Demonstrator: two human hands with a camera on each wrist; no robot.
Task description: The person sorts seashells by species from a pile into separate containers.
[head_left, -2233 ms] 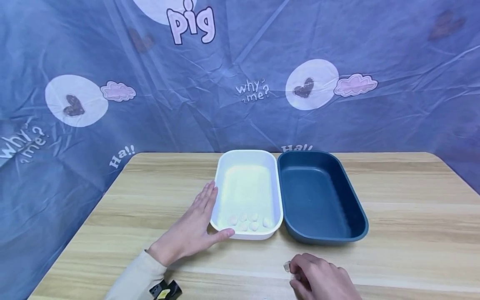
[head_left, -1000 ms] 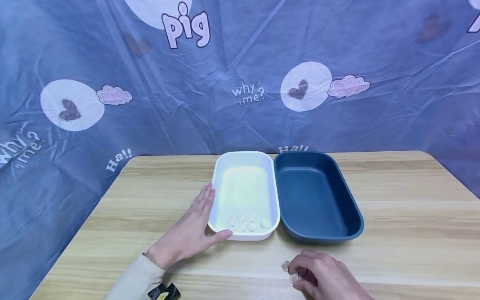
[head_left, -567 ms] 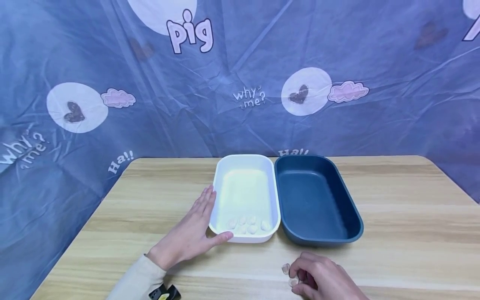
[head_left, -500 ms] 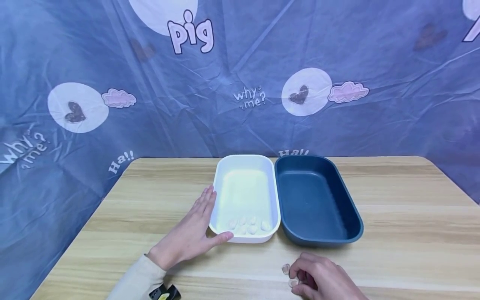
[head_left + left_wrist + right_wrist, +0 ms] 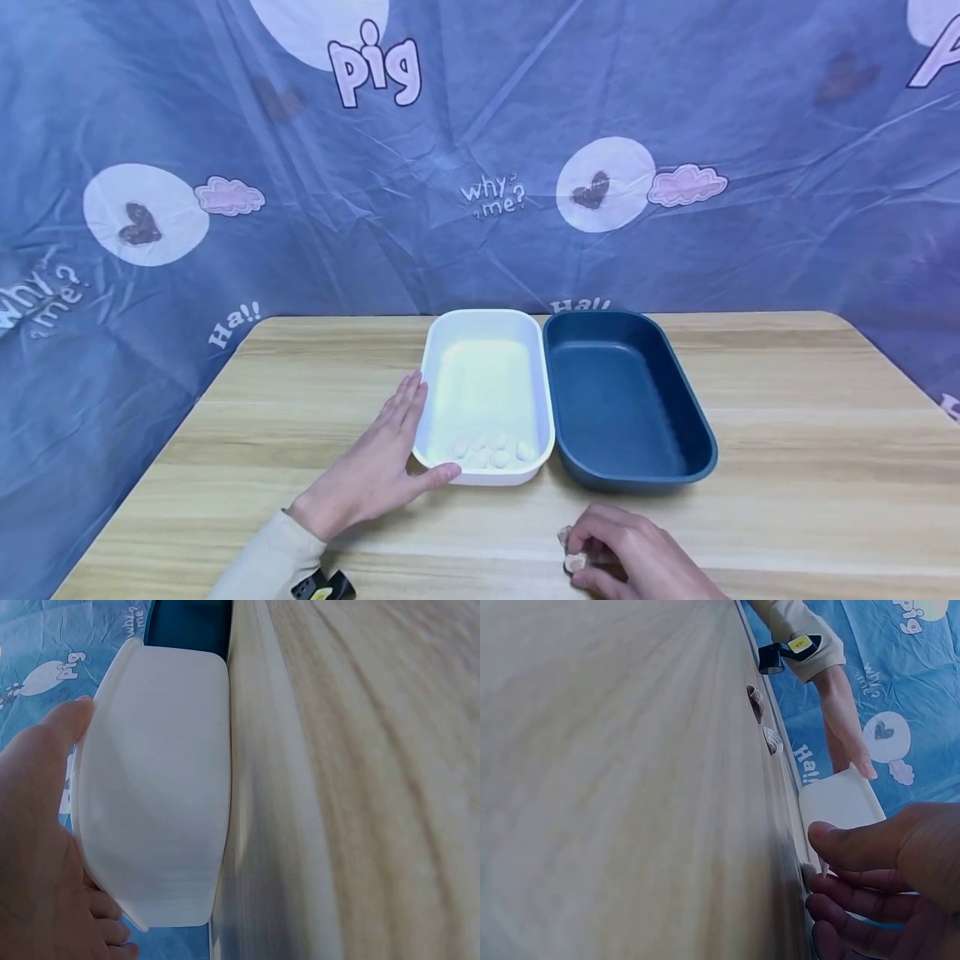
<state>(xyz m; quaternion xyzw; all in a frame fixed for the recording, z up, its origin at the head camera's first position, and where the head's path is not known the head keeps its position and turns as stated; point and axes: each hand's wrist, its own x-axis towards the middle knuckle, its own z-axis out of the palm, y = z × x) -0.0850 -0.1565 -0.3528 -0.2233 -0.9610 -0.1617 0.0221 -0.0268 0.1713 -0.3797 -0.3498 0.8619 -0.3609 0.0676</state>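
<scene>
My right hand [image 5: 633, 554] is low over the front of the table, thumb and index finger pinching a small pale seashell [image 5: 575, 563] at their tips. A second seashell [image 5: 564, 535] lies on the wood just beyond the index finger. The right wrist view shows two ridged, brown-banded shells [image 5: 772, 741] on the tabletop, away from the fingers. My left hand [image 5: 378, 467] rests with straight fingers along the left side of a white tray [image 5: 553, 417], its thumb at the front corner. Several whitish shells [image 5: 498, 458] lie inside the tray's near end.
A dark blue tray [image 5: 708, 442] stands against the white tray's right side. Both sit on a light wooden table [image 5: 810, 433]. Behind hangs a blue printed cloth [image 5: 465, 100]. A black device with a yellow label [image 5: 322, 587] is on my left wrist.
The head view has shifted slightly. A shell now shows plainly between my right thumb and index finger, which hid more of it before. My left hand stays at the white tray.
</scene>
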